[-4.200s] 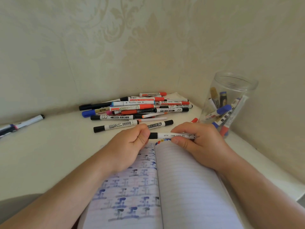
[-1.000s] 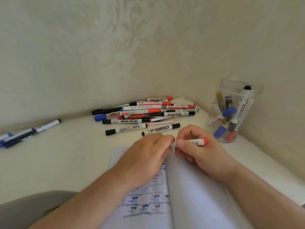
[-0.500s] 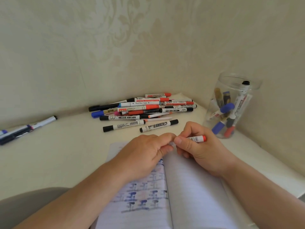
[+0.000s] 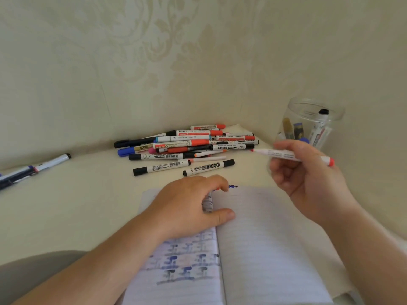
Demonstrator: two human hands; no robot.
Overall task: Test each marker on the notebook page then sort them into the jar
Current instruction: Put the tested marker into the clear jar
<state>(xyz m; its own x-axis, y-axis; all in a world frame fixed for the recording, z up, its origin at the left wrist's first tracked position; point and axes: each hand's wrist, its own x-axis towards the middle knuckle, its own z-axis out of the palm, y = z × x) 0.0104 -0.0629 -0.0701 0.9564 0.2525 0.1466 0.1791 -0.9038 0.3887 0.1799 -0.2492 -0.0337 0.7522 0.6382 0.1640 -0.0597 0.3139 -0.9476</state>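
Observation:
My right hand [image 4: 308, 179] holds an uncapped red marker [image 4: 284, 154] in the air above the notebook's far right corner. Its tip points left toward the marker pile [image 4: 187, 144]. My left hand [image 4: 189, 205] rests on the open notebook [image 4: 264, 238] near the spine, fingers curled around what looks like the red cap, of which only a sliver shows. The left page carries blue and dark test marks; the right page is almost blank, with small marks at its top edge. The clear jar [image 4: 330, 119] stands at the right behind my right hand and holds several markers.
Two black-capped white markers [image 4: 161, 167] [image 4: 208, 167] lie just in front of the pile. A few more markers [image 4: 33, 168] lie at the far left of the cream table. Patterned walls meet in a corner behind the pile and jar.
The two hands have pulled apart, leaving the red marker uncapped. My right hand has lifted it up and to the right, while my left hand has settled on the notebook.

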